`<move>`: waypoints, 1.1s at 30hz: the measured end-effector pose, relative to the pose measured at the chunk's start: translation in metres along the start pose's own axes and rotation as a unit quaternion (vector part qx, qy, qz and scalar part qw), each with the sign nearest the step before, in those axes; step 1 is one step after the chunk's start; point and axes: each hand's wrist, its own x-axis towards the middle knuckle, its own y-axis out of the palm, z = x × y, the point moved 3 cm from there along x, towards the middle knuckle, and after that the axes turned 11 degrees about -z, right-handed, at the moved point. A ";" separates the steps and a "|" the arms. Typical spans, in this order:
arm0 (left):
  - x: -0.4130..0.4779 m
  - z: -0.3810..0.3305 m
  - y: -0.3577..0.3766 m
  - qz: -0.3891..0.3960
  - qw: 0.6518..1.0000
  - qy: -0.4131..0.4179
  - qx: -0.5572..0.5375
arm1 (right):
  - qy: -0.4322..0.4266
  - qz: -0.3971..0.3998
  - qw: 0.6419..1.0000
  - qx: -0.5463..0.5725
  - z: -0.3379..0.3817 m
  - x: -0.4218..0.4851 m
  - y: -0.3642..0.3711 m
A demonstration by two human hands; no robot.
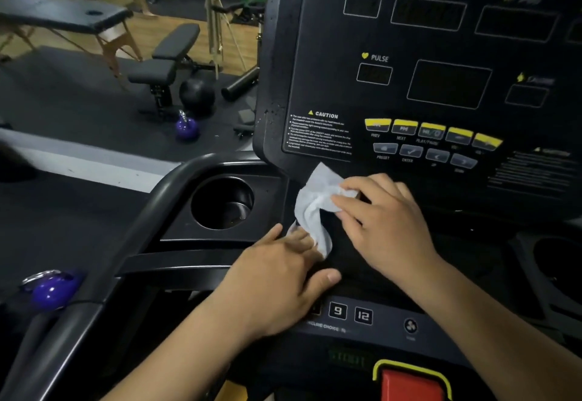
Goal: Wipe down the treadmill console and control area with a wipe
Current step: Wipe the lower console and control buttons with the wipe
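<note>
A black treadmill console (441, 86) fills the upper right, with dark display windows and a row of yellow buttons (431, 131). Below it lies the control area with number keys (349, 314) and a red stop button (409, 383). A crumpled white wipe (315, 205) rests on the ledge under the console's lower left corner. My right hand (381, 221) pinches the wipe's upper part. My left hand (283, 278) lies flat on the ledge, its fingertips on the wipe's lower end.
A round cup holder (222, 202) sits left of the wipe, bounded by the curved black handrail (132, 243). A second cup holder (557, 262) is at the right edge. Beyond the treadmill are a weight bench (167, 57), a medicine ball (196, 93) and purple kettlebells (187, 128).
</note>
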 end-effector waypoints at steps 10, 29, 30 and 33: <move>0.016 0.003 0.005 -0.018 0.995 -0.041 0.091 | -0.029 0.229 0.970 0.077 0.005 -0.019 -0.015; 0.011 -0.004 -0.004 -0.029 0.995 0.010 0.090 | 0.053 0.165 0.983 0.055 0.020 -0.022 -0.033; 0.009 -0.004 -0.003 -0.025 0.996 0.012 0.090 | 0.054 0.159 0.982 0.088 0.022 -0.023 -0.034; 0.014 0.004 0.004 -0.005 0.996 -0.005 0.086 | 0.035 0.272 0.956 0.103 0.022 -0.027 -0.014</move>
